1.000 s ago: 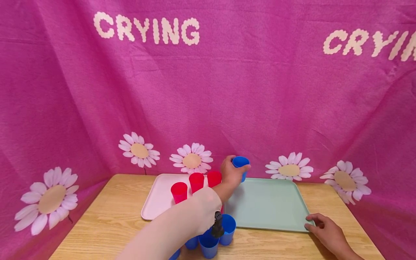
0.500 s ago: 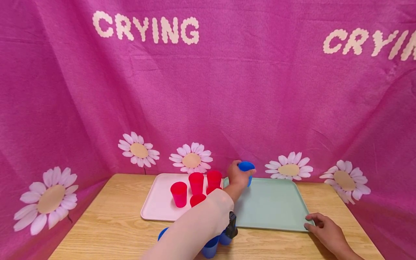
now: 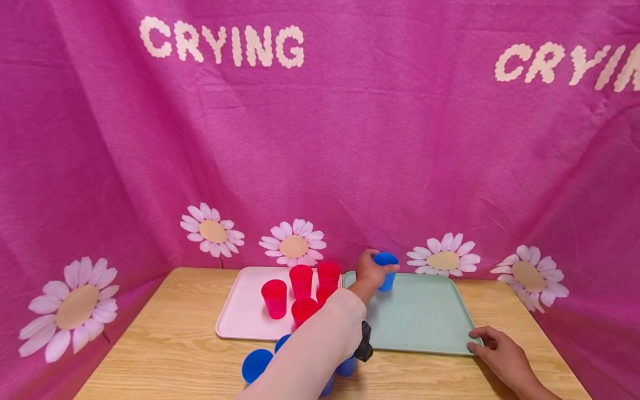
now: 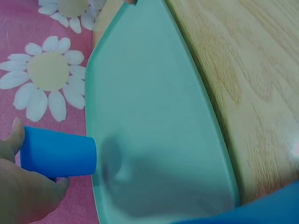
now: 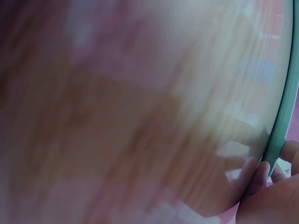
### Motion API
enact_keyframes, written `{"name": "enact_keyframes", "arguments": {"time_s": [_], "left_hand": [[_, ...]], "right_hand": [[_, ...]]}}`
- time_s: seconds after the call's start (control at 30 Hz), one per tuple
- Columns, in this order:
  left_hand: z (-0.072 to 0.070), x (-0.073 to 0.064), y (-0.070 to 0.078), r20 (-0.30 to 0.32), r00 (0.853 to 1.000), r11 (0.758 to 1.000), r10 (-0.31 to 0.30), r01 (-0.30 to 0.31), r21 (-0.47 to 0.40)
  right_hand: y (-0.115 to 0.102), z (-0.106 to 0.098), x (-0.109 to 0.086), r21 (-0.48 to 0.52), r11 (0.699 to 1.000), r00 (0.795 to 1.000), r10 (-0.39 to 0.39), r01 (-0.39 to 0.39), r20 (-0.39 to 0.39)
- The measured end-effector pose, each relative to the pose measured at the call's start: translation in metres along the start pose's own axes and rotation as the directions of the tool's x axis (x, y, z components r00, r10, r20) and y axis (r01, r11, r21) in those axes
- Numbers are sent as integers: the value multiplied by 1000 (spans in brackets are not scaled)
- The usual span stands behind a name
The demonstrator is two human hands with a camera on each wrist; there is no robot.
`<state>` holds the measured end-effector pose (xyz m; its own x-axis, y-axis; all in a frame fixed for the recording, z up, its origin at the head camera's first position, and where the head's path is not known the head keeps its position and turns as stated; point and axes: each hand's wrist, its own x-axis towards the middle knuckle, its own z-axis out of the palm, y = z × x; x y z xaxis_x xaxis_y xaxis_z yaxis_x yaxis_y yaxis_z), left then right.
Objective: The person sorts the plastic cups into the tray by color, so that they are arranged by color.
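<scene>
Head view: green tray [image 3: 425, 314] pinched near its front-right corner by the right hand [image 3: 502, 356]; left hand [image 3: 370, 271], fingers grasping the blue cup [image 3: 385, 279], has brought it down and rightward to the tray's back-left corner, so cup looks lined up there, contact unclear.

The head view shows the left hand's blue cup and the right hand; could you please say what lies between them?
Only a bare stretch of the green tray lies between the blue cup and the right hand, as the head view shows.
</scene>
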<state>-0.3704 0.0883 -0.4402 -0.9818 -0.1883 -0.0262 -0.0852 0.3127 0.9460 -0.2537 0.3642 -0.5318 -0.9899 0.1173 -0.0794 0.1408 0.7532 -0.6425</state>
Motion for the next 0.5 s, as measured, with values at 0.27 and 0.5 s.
{"name": "enact_keyframes", "arguments": {"time_s": [0.27,0.5], "left_hand": [[6,1,-8,45,998,997,42,-45,70],[7,-7,-6,101,995,996,20,-29,89]], "right_hand": [[0,-1,-1,5,1000,1000,0,0,2],[-1,-1,-1,9,1000,1000,4,-4,-2]]}}
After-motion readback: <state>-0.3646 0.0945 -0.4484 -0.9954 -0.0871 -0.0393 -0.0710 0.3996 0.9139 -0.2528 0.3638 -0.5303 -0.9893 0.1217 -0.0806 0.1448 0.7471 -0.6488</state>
